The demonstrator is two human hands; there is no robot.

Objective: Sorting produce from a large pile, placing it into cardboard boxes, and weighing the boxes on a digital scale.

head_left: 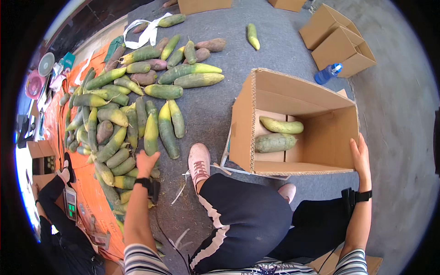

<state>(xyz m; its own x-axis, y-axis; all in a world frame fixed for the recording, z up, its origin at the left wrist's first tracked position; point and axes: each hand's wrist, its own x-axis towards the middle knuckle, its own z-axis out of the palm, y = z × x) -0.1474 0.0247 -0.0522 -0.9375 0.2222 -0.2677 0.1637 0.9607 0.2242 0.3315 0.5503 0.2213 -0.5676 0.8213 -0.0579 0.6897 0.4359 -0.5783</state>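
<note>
My left hand (146, 162) reaches down onto the near end of a long green-and-yellow radish (151, 133) at the edge of a big pile of green radishes (114, 105), fingers curled over it. My right hand (360, 153) rests against the right wall of an open cardboard box (241, 123) standing in front of me. Two green radishes (277, 135) lie inside the box on its bottom. Both wrists wear black bands.
An orange sheet (91, 197) lies under part of the pile at left. My pink shoe (199, 162) sits between pile and box. Folded cardboard boxes (337, 39) and a blue water bottle (327, 73) lie at the far right. Another person in black (59, 220) crouches at lower left beside a small scale (70, 204).
</note>
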